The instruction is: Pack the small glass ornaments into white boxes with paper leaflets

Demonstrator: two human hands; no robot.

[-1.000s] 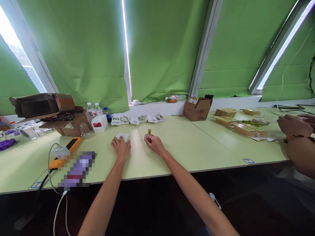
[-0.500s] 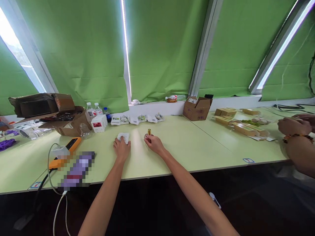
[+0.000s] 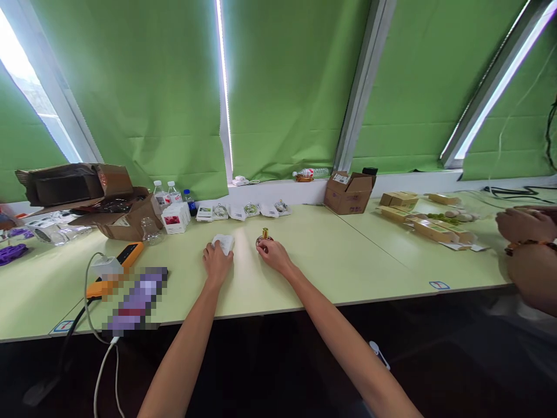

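On the pale yellow-green table, my left hand has its fingers and thumb closed around a small white box. To its right, my right hand pinches a small round bottle with a gold top. The bottle stands upright on the table, and my fingers hide part of its body. Behind both hands lies a row of small white packs, several with round glassy pieces beside them.
At the left are open cardboard boxes, an orange power strip and a blurred phone on a cable. A small carton stands at the back. Yellow boxes lie at the right, near another person's hands.
My left hand has slid slightly right with the white box, which now sits more tilted. My right hand and the bottle have barely moved. The other person's hands shifted slightly right.
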